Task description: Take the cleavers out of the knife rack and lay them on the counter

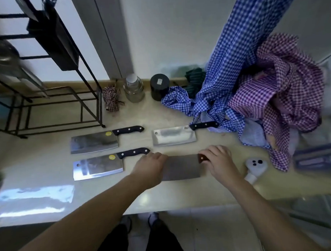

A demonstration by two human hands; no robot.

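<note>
Three shiny cleavers with black handles lie flat on the pale counter [40,161]: one at the upper left [94,142], one below it [97,167], and one to the upper right [173,137]. A darker cleaver with a brown handle [182,167] lies flat between my hands. My right hand [218,161] is closed over its brown handle. My left hand [151,166] rests on the blade's left end, fingers curled down on it. The black wire knife rack [53,108] stands at the back left with no cleaver visible in it.
A clear jar [133,90] and a black canister [159,87] stand at the back wall. Blue checked cloth [232,66] hangs down and piles with red checked cloth [283,95] at the right. A white plastic object [255,167] lies by my right hand.
</note>
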